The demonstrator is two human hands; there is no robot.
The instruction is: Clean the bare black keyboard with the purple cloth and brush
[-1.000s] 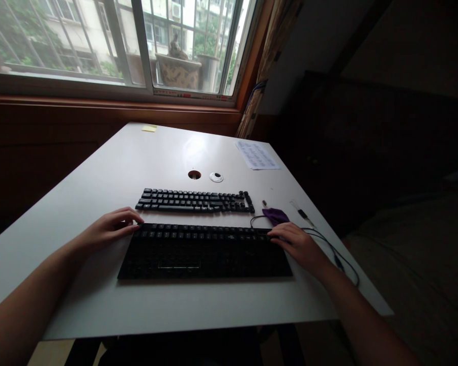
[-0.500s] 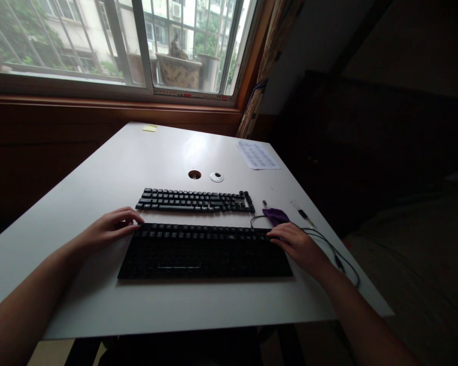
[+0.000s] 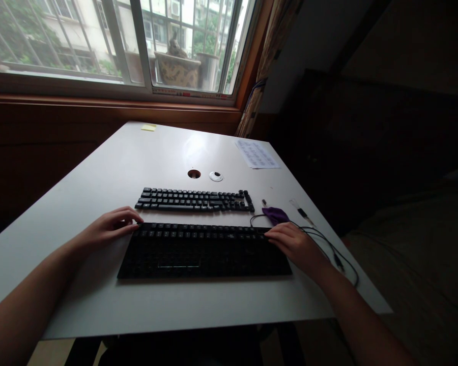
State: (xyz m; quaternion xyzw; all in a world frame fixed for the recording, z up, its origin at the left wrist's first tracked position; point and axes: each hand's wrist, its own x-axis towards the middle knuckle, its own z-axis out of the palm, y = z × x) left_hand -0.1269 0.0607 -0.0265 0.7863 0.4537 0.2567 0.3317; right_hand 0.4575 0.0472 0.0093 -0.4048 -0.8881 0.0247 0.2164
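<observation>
A black keyboard point(image 3: 213, 256) lies in front of me. Its back two rows carry keycaps; the rows nearer me look bare, with a thin metal bar point(image 3: 179, 264) showing. My left hand point(image 3: 116, 223) is at its back left corner, thumb and fingertips closed on that corner. Over the back right keys rests my right hand point(image 3: 294, 245), fingers together and pointing left; whatever lies under the fingertips is hidden. Just behind the keyboard, loose black keycaps point(image 3: 191, 200) are laid out in rows on the white table point(image 3: 168, 305).
A purple cloth point(image 3: 275, 215) and a black cable point(image 3: 324, 235) lie beyond my right hand, near a small tool with wire loops point(image 3: 302, 213). Farther back are a cable hole point(image 3: 194, 174), its round cover point(image 3: 216, 176), a printed sheet point(image 3: 258, 154) and yellow sticky notes point(image 3: 148, 127).
My right fingertips have shifted slightly left over the back right keys. My left hand stays at the corner, and the keyboard and loose keycaps lie as before.
</observation>
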